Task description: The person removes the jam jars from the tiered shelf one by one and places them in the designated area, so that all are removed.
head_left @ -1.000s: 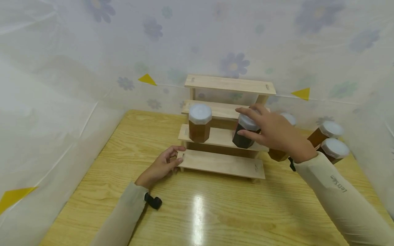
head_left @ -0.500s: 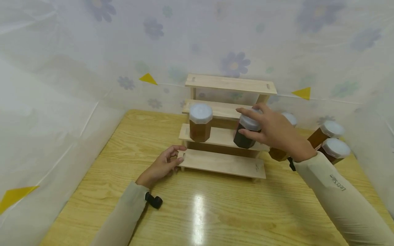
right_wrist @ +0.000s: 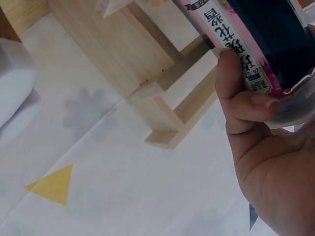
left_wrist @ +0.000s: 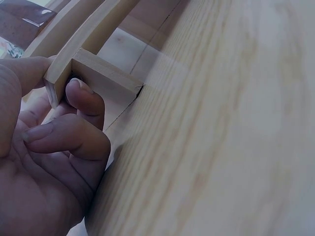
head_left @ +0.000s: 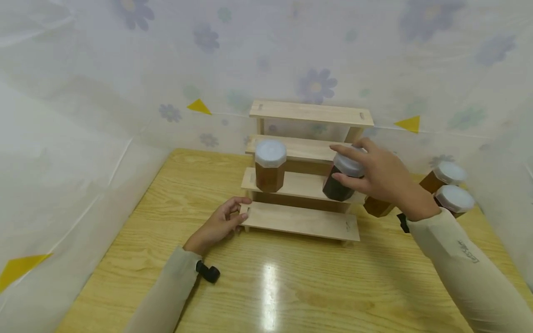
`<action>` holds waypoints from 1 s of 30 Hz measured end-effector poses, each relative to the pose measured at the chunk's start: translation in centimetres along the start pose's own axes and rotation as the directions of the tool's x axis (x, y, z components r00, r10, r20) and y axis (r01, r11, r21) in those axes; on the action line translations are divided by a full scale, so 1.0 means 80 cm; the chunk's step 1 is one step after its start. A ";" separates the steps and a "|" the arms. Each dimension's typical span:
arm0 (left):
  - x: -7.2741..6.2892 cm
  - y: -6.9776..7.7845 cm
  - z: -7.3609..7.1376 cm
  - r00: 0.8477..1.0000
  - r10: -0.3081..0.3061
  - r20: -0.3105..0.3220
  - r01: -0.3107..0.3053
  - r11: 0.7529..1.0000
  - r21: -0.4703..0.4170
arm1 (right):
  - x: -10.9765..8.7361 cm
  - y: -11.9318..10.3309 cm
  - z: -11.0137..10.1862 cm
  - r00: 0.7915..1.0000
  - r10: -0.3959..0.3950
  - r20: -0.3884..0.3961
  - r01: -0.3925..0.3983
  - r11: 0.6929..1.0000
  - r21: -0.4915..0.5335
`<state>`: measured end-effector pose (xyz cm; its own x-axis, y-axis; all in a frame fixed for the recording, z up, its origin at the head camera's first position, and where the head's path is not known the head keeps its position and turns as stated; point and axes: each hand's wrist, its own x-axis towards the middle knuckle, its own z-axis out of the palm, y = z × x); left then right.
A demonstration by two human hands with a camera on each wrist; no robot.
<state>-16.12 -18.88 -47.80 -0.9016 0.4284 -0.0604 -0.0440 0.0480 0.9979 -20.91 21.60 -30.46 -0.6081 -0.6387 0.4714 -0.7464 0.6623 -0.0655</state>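
Observation:
A stepped wooden shelf (head_left: 297,219) stands on the table. My left hand (head_left: 218,224) pinches the left end of its lowest board, with fingers curled under the edge in the left wrist view. From above, my right hand (head_left: 381,178) grips a dark jam jar (head_left: 338,186) around its white lid, at the right part of the second board from the bottom. The right wrist view shows this jar's pink and white label (right_wrist: 234,37). An amber jar (head_left: 269,178) with a white lid stands on the same board, at its left end.
Right of the shelf stand more lidded jars: an amber jar (head_left: 376,207) partly behind my right hand, another amber jar (head_left: 433,182), and a darker jar (head_left: 454,202). A flowered sheet (head_left: 233,55) with yellow pennants (head_left: 200,106) hangs behind the table (head_left: 166,185).
My right hand has slid the dark jam jar a little to the right along the second board. My left hand and the other jars have stayed in place.

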 end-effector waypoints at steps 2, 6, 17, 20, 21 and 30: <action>-0.001 0.000 0.000 1.000 -0.004 -0.003 0.004 1.000 0.002 | -0.003 0.002 -0.005 1.000 -0.004 -0.012 0.003 1.000 -0.019; -0.001 0.001 0.000 1.000 0.001 0.000 -0.001 1.000 -0.004 | -0.014 0.008 -0.017 0.999 -0.017 -0.043 0.014 0.998 -0.058; -0.002 0.000 -0.001 1.000 -0.021 -0.012 0.021 1.000 0.008 | -0.055 0.027 -0.044 0.995 0.023 -0.094 -0.032 0.995 -0.095; -0.002 0.001 -0.001 0.999 -0.029 -0.016 0.029 1.000 0.006 | -0.068 0.032 -0.050 0.995 0.050 -0.090 -0.060 0.993 -0.103; -0.002 0.001 -0.001 0.999 -0.031 -0.017 0.031 1.000 0.005 | -0.073 0.034 -0.052 0.994 0.058 -0.089 -0.068 0.992 -0.107; 0.000 0.000 0.000 1.000 -0.024 -0.010 0.024 1.000 -0.009 | -0.113 0.041 -0.064 0.986 0.151 -0.074 -0.160 0.979 -0.124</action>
<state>-16.11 -18.85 -47.78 -0.9045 0.4183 -0.0837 -0.0689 0.0503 0.9964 -16.47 31.55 -30.42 -0.6926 -0.5005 0.5195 -0.6002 0.7993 -0.0302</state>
